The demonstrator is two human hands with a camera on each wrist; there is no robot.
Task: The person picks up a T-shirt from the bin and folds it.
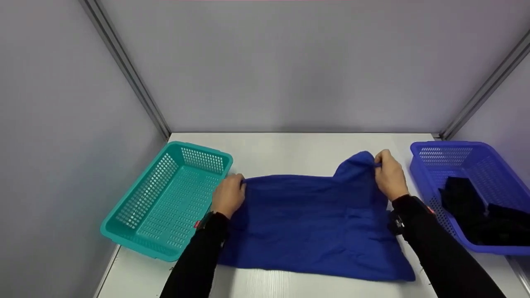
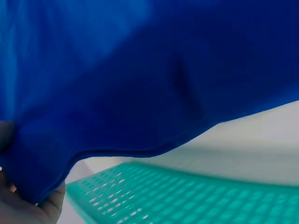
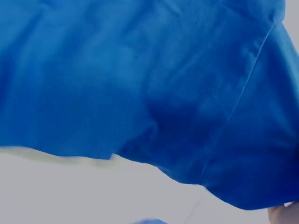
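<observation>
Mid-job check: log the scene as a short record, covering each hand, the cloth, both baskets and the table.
Left hand: pinches the cloth near its far left corner, beside the teal basket
Right hand: grips the cloth at its far right, where a flap juts beyond the far edge
Cloth: blue, spread between the hands, some wrinkles
Teal basket: left of the cloth, no contents visible
Purple basket: right of the cloth, holds black fabric
Table: white, under the cloth and baskets

Plain blue cloth [image 1: 306,223], teal basket [image 1: 178,203], violet-blue basket [image 1: 447,154]
</observation>
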